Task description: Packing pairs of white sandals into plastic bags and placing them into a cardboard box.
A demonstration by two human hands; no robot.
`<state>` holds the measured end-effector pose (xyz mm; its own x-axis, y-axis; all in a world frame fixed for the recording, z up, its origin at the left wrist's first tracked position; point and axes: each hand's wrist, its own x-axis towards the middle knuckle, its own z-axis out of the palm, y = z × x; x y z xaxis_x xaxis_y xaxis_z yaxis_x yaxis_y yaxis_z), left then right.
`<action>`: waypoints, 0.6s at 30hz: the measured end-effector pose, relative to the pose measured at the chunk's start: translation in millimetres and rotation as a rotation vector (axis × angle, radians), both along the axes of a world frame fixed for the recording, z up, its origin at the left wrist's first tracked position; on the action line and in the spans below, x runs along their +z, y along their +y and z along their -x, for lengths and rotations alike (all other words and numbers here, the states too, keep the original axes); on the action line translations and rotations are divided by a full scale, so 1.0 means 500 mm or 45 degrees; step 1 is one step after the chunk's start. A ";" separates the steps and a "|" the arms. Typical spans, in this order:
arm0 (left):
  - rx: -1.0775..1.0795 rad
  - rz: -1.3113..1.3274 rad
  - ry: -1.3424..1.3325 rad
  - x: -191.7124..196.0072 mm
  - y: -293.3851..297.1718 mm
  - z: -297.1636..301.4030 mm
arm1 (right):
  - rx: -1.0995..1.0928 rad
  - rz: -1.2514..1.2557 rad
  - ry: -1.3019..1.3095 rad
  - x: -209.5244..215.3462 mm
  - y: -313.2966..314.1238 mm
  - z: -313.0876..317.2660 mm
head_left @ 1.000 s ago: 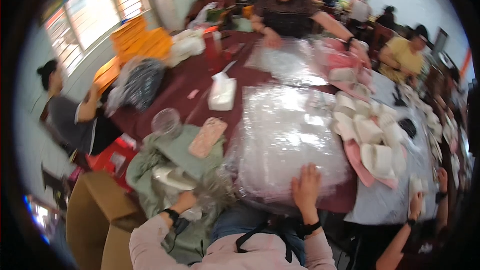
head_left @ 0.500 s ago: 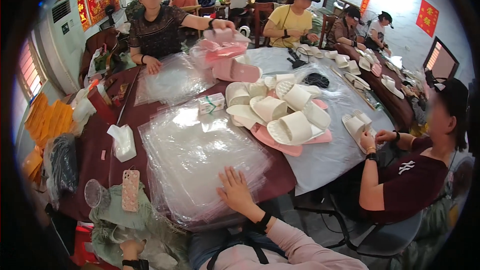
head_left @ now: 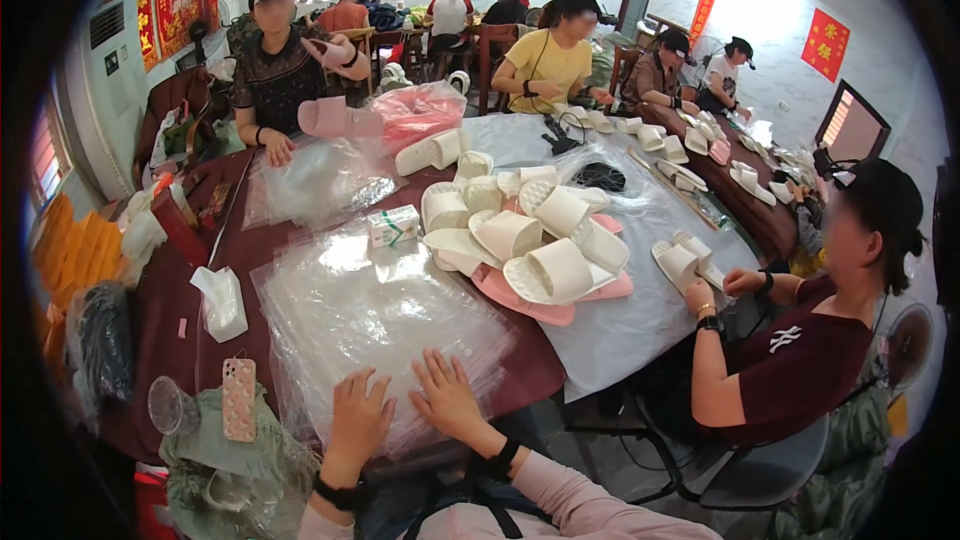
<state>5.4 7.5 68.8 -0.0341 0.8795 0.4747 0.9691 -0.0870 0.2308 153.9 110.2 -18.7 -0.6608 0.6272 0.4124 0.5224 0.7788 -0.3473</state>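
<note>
In the head view, the left hand (head_left: pixel 358 415) has come over from the green bag (head_left: pixel 215 455) at lower left, where it was half a second ago, to the near edge of the stack of clear plastic bags (head_left: pixel 365 315); it is empty, fingers loosely spread, and whether it touches the film cannot be told. The right hand (head_left: pixel 445 400) remains on the stack as before, beside the left, fingers extended and grasping nothing. The stack lies on the dark red tablecloth (head_left: pixel 540 345), with the small white-and-green box (head_left: pixel 394 227) still on its far part and the white slippers (head_left: pixel 555 270) just right. Across the table, a co-worker's hand (head_left: pixel 337 55) has lifted away from the pink bag (head_left: pixel 425 112).
</note>
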 end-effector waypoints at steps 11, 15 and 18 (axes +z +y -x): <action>0.124 -0.007 -0.066 -0.142 0.024 -0.008 | 0.029 0.049 0.055 0.001 0.009 -0.007; 0.132 0.010 -0.087 -0.144 0.021 -0.006 | 0.166 0.506 0.455 0.061 0.052 -0.045; 0.119 0.016 -0.091 -0.141 0.017 -0.005 | -0.096 0.087 0.584 0.148 0.129 -0.099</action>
